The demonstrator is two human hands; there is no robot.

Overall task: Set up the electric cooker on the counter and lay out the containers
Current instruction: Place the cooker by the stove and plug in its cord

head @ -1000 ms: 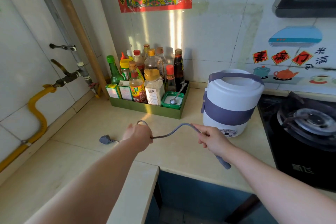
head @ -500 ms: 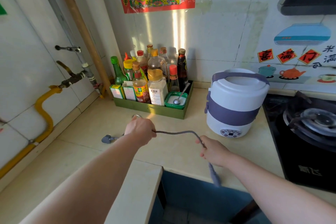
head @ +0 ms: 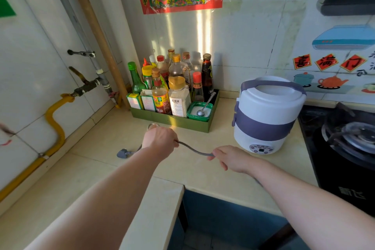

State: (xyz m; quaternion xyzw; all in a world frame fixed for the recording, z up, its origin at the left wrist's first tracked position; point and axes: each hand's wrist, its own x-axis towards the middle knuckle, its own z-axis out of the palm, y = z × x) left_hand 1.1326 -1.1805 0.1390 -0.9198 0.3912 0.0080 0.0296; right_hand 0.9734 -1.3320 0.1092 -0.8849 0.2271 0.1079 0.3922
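A white electric cooker (head: 267,115) with a purple band, lid handle and front control panel stands upright on the beige counter (head: 105,148), right of centre. Its grey power cord (head: 192,150) sags between my two hands. My left hand (head: 160,141) is closed on one stretch of it, and the grey plug (head: 123,152) lies on the counter just to its left. My right hand (head: 231,157) grips the cord farther along, in front of the cooker. The cord's other end is hidden under my right hand and arm.
A green tray (head: 172,119) of sauce bottles and a salt dish with a spoon stands against the back wall. A black gas stove (head: 345,140) borders the cooker on the right. A yellow gas hose (head: 54,128) runs along the left wall. The counter's front edge drops off below my arms.
My right hand has pulled in toward the left hand and lowered, so the cord hangs slacker between them. The loose end that stuck out below my right hand is no longer visible.
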